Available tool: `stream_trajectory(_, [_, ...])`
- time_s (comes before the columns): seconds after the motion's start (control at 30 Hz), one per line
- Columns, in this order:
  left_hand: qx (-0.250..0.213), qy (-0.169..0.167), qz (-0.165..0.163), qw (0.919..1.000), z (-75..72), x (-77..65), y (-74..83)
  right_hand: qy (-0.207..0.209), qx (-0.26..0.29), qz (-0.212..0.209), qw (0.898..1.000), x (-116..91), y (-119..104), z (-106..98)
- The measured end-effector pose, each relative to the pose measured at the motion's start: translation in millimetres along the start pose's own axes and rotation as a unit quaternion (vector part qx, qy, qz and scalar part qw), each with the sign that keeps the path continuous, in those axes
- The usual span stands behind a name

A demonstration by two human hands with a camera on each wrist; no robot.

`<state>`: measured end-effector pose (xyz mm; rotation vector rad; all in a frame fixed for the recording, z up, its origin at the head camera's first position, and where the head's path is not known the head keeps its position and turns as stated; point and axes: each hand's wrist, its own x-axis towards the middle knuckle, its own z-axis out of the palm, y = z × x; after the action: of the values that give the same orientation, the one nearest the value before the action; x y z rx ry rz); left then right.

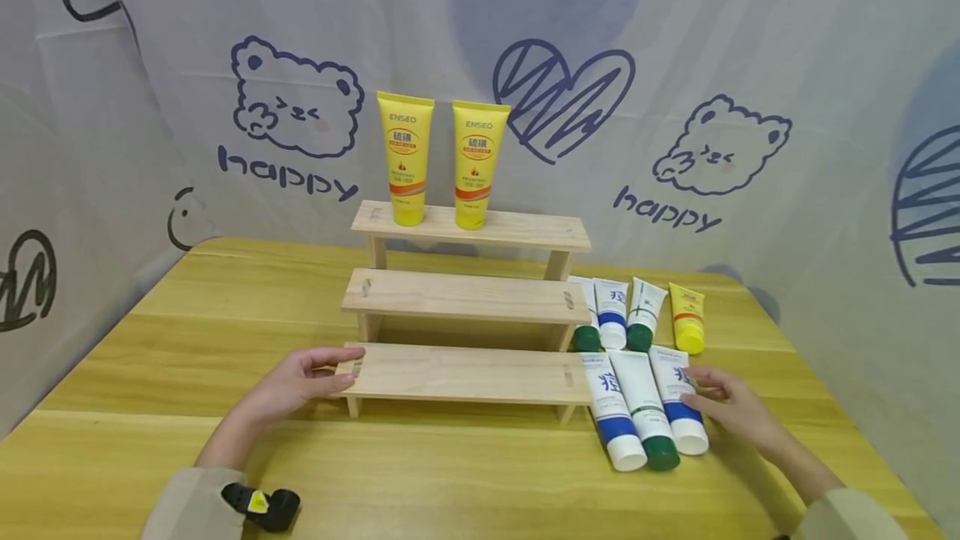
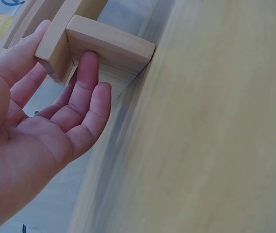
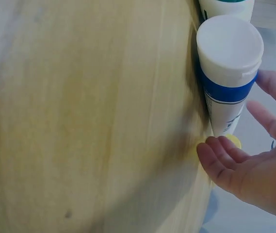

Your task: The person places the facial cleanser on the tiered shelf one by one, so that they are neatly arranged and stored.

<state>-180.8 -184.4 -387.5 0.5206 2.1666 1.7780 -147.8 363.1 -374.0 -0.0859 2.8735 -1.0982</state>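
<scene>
A three-tier wooden display stand (image 1: 465, 373) stands on the table. My left hand (image 1: 296, 377) holds the left end of its lowest board; the left wrist view shows the fingers bent around the board end (image 2: 55, 53). Two yellow squeeze tubes (image 1: 472, 165) stand upright on the top tier. My right hand (image 1: 731, 407) is at the right edge of a white squeeze tube with a blue band (image 1: 678, 398), its thumb over the tube. In the right wrist view, the fingers (image 3: 220, 160) are loosely bent beside that tube (image 3: 230, 53), not closed round it.
Beside the right-hand tube lie a white tube with a green cap (image 1: 641, 398) and another blue-banded tube (image 1: 611, 407). Behind them are several smaller tubes, including a yellow one (image 1: 687, 319). A printed cloth (image 1: 420, 15) hangs behind the wooden table (image 1: 450, 473).
</scene>
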Motion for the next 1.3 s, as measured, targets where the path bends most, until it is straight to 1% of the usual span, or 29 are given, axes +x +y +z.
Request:
stream_trajectory(0.13, [0.000, -0.001, 0.005, 1.0000, -0.2, -0.7, 0.3, -0.032, 0.013, 0.023, 0.999, 1.3, -0.3, -0.8])
stream_trajectory(0.2, [-0.005, 0.000, 0.003, 1.0000, -0.2, -0.7, 0.1, -0.042, 0.013, 0.035, 0.998, 1.6, -1.7, -0.7])
stream_trajectory(0.37, [-0.009, -0.002, 0.007, 0.9999, -0.4, -0.8, -0.5, -0.058, -0.001, 0.046, 0.997, 3.5, -3.5, -0.5])
stream_trajectory(0.47, [-0.008, -0.004, 0.011, 0.9999, -0.6, -0.8, -0.6, -0.063, 0.010, 0.053, 0.997, 3.9, -3.7, -0.3])
stream_trajectory(0.6, [-0.013, -0.005, 0.008, 0.9999, -0.4, 0.3, -0.7, -0.063, 0.048, 0.070, 0.994, 1.9, -5.0, 0.7])
stream_trajectory(0.73, [-0.017, -0.010, 0.009, 0.9998, -0.9, 0.9, -1.4, -0.053, 0.085, 0.097, 0.990, 1.4, -6.5, 3.3])
stream_trajectory(0.93, [-0.014, -0.008, 0.004, 0.9999, -0.9, 1.4, -2.1, -0.048, 0.095, 0.126, 0.986, 1.2, -6.7, 2.9])
stream_trajectory(1.13, [-0.010, -0.008, 0.004, 0.9999, -0.9, 1.3, -2.1, -0.052, 0.113, 0.137, 0.983, -1.1, -4.2, 1.7])
stream_trajectory(1.3, [-0.008, -0.011, 0.006, 0.9999, -1.1, 1.7, -3.0, -0.064, 0.143, 0.131, 0.979, -3.6, -4.9, -1.1])
